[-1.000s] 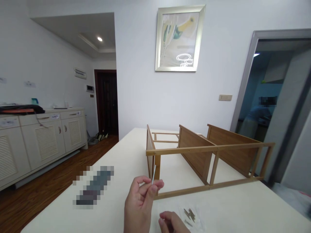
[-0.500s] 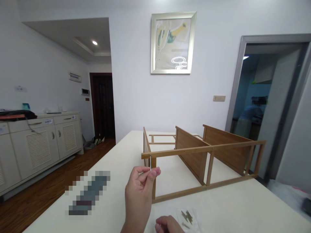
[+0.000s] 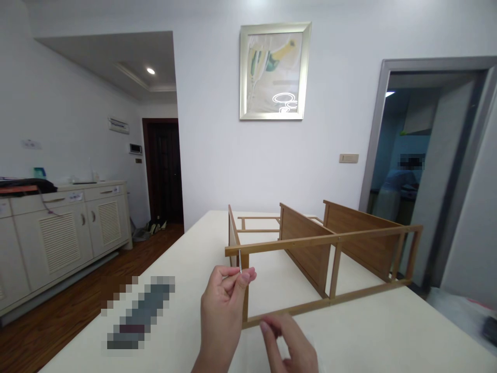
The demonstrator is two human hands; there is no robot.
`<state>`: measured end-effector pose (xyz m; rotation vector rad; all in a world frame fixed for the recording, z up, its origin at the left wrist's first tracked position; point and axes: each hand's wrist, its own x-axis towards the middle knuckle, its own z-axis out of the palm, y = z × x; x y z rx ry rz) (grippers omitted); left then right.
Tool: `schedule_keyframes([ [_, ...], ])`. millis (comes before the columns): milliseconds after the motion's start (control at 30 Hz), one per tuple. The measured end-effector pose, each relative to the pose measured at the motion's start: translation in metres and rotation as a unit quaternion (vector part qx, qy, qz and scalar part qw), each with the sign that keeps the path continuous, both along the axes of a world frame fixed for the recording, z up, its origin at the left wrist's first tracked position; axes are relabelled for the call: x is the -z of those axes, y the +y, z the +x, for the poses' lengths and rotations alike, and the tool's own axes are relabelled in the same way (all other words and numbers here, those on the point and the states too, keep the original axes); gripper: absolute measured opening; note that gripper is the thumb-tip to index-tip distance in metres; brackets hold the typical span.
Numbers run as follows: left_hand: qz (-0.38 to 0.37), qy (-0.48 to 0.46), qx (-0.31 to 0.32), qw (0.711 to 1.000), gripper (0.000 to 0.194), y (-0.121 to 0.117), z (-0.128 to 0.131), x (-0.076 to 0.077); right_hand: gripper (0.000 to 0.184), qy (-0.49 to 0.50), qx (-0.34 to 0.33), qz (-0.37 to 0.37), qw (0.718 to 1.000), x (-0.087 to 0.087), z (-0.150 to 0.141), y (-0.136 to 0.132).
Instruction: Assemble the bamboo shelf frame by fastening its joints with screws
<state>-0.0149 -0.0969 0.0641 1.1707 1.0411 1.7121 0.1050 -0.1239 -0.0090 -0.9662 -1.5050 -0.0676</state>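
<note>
Rod [image 3: 240, 262], thin and silvery, is probably light, stiff and slightly slippery, best taken by its lower end — as the left hand's grip [image 3: 222, 308] does, pinching it between thumb and fingers, its upper tip near the left corner of the wooden frame [image 3: 279, 244]. That frame, warm brown with panelled boards, rests on the white worktop [image 3: 186, 311] and looks rigid. The right hand [image 3: 293, 342] curls — whether around anything, I cannot tell.

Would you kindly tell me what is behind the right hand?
Behind the right hand, the wooden frame's lower rail crosses the white tabletop. The hand hides part of that rail and whatever lies directly beneath the palm.
</note>
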Motion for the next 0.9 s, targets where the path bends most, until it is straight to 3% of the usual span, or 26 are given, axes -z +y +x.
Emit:
schedule_keyframes([
  [67, -0.001, -0.003, 0.005, 1.000, 0.035, 0.000, 0.000, 0.000, 0.009, -0.037, -0.009, 0.039, 0.999, -0.035, 0.009, 0.008],
  [167, -0.003, -0.007, 0.007, 1.000, 0.034, 0.000, 0.001, 0.000, 0.015, -0.106, -0.018, 0.086, 0.990, -0.081, 0.013, 0.027],
  [267, -0.002, 0.000, 0.004, 1.000, 0.033, 0.001, 0.000, 0.002, 0.021, -0.154, -0.042, 0.085, 0.984, -0.106, 0.007, 0.049],
  [433, 0.006, 0.050, -0.024, 0.998, 0.029, 0.002, -0.002, 0.004, 0.022, -0.195, -0.072, 0.065, 0.976, -0.112, -0.005, 0.069],
  [900, 0.019, 0.065, -0.039, 0.997, 0.028, 0.001, -0.003, -0.003, 0.024, -0.201, -0.072, 0.041, 0.976, -0.111, -0.005, 0.069],
])
